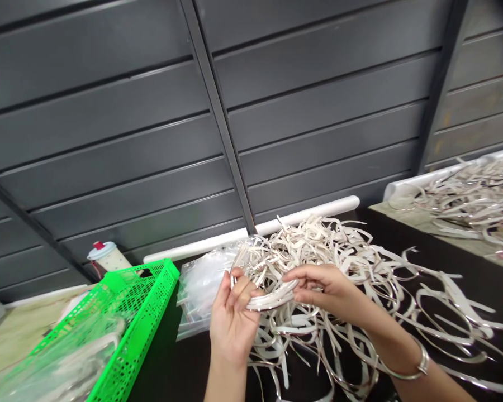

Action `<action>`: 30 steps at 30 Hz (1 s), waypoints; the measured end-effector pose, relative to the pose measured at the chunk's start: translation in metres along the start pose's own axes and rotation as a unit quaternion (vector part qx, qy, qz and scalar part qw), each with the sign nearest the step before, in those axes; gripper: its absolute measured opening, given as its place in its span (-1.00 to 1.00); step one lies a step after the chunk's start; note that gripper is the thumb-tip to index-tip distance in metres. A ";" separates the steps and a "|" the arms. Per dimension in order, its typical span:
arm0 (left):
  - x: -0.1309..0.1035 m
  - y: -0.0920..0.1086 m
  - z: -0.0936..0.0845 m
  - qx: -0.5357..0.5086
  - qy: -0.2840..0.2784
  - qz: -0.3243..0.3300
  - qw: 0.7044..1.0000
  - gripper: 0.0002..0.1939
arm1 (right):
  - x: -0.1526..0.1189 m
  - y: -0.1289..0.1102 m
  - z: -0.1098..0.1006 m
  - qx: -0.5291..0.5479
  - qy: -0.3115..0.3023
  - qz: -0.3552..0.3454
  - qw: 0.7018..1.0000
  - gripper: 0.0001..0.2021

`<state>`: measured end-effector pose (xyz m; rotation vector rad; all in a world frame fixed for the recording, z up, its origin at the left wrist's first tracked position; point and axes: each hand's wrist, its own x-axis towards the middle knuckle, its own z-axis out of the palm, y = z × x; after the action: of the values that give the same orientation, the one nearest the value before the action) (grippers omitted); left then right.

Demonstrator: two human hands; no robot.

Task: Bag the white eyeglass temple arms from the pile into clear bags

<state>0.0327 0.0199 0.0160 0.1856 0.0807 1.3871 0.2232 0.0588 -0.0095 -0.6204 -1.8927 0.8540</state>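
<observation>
Well, curved strips (273, 300) — bundled — span left grip (236, 318) to right grip (329, 287).

Behind the black tabletop (383, 223), a dark grey slatted wall (318, 84); along its foot, a white tube (335, 207). At left, a bright green perforated plastic crate (146, 318); just beyond, a bottle (115, 260) with pale blue-and-red lid.

You are at work in what appears to be a workshop, where pale, shiny-edged strips (331, 245) lie heaped on a black worktop (167, 357) beside clear plastic bags (205, 282) and a green crate (146, 329), before a grey panelled wall (318, 84).
</observation>
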 end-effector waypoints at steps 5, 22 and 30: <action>0.000 0.000 -0.001 0.021 0.007 0.003 1.000 -0.66 | -0.001 0.002 -0.003 -0.022 -0.009 -0.026 0.999 -0.82; -0.007 -0.002 0.001 0.198 -0.002 0.020 0.980 -0.64 | 0.004 0.004 -0.007 -0.135 -0.065 -0.068 0.986 -0.91; -0.013 -0.014 -0.010 0.540 -0.068 0.061 0.836 -0.63 | 0.005 0.008 0.000 -0.103 0.000 -0.048 0.994 -0.72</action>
<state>0.0429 0.0060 0.0033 1.2505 0.7532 1.3095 0.2218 0.0678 -0.0128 -0.6476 -2.0096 0.6019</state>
